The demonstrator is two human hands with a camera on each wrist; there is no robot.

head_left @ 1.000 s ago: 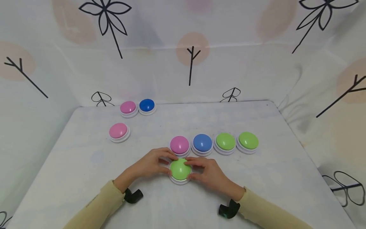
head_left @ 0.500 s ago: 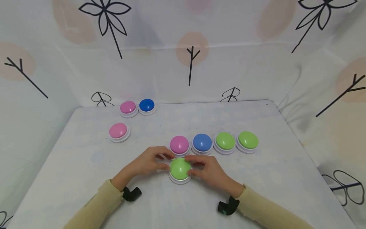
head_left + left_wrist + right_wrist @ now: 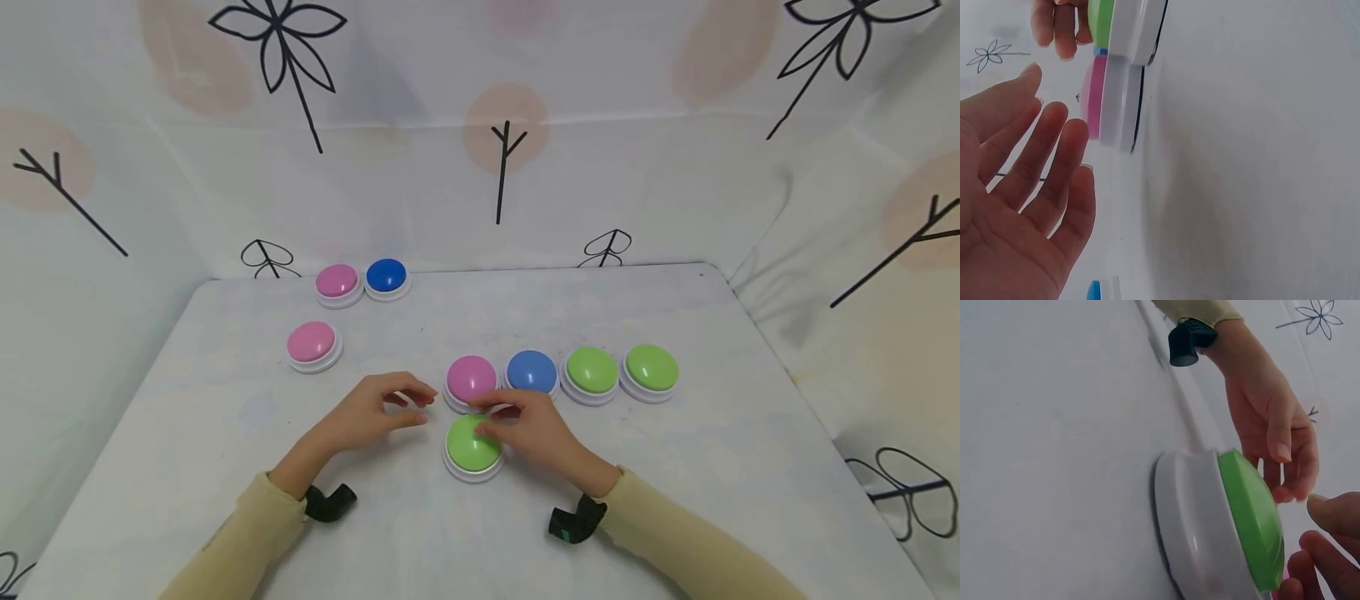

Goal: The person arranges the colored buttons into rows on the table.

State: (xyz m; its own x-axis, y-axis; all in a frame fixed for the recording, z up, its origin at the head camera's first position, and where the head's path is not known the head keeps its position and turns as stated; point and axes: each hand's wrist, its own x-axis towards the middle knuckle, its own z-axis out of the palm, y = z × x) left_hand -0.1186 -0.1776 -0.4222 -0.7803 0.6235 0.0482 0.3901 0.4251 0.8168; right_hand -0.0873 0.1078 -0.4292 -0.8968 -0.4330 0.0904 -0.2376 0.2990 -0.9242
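Observation:
A green push button (image 3: 467, 448) on a white round base sits nearest the person. Directly behind it is a pink push button (image 3: 469, 375), first in a row with a blue one (image 3: 532, 368) and two green ones. My right hand (image 3: 536, 429) hovers at the front green button's right side, its thumb and fingers loosely bent and overlapping the dome. My left hand (image 3: 367, 412) is apart to the left, with fingers spread and holding nothing. In the left wrist view its palm (image 3: 1016, 231) faces the buttons. The right wrist view shows the green button (image 3: 1250, 519) beside the right fingertips.
At the back left stand a pink button (image 3: 336, 281) and a dark blue button (image 3: 386, 275), with another pink button (image 3: 311, 342) in front of them. The white table (image 3: 675, 500) meets patterned cloth walls (image 3: 420, 192) behind and at the sides.
My left hand has let go of the front green button and moved left and back. My right hand has loosened and lifted slightly over it. The button has stayed in place.

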